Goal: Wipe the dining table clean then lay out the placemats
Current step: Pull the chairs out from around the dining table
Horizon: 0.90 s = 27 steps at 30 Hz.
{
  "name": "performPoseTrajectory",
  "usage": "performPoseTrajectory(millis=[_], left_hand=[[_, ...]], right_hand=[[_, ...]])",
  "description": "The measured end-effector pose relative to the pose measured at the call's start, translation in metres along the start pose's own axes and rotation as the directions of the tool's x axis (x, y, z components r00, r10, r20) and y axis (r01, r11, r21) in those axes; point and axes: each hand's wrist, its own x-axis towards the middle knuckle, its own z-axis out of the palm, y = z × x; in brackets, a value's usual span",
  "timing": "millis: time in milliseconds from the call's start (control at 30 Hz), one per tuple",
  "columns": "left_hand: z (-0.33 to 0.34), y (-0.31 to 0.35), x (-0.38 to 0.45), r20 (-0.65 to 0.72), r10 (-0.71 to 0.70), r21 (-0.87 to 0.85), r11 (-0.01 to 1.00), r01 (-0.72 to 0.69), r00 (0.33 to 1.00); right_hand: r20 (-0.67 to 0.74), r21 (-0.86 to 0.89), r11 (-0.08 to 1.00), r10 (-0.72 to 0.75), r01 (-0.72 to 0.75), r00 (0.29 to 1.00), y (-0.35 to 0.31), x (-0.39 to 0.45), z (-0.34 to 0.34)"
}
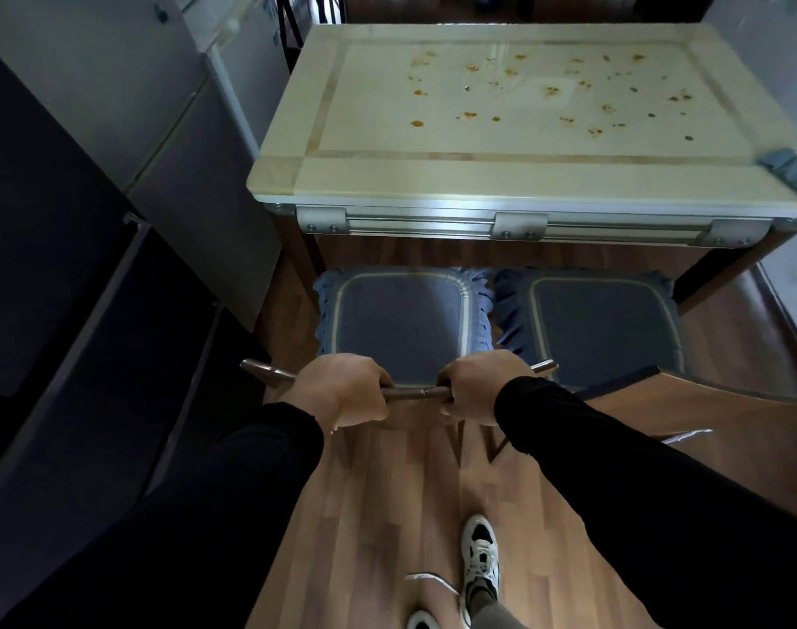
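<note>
no readable text, labels, brands or numbers anywhere in frame – nothing legible on the table, chairs, cabinets or the shoe

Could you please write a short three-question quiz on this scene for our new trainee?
1. True or false: the cream stone-topped dining table has already been wiped clean.
2. What do the left hand and the right hand grip?
   A. the folded grey-blue cloth
   B. the dark wooden top rail of the near chair
   C. a placemat
3. Fill in: the cloth lies at the table's near ____ corner.

Key
1. False: orange-brown stains dot the top.
2. B
3. right
</note>
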Motion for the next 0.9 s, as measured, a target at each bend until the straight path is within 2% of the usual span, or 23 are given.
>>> performPoseTrajectory(millis=[467, 900], left_hand=[[-0.06, -0.031, 0.084, 0.019, -0.008, 0.033, 0.999, 0.007, 1.0], [-0.105, -0.047, 0.144, 0.042, -0.047, 0.044, 0.998, 0.045, 0.998]], right_hand=[[-0.037, -0.012, 0.999, -0.05, 0.05, 0.998, 0.035, 0.098, -0.039], [-0.05, 0.045, 0.994, -0.1, 0.103, 0.994, 0.063, 0.167, -0.072]])
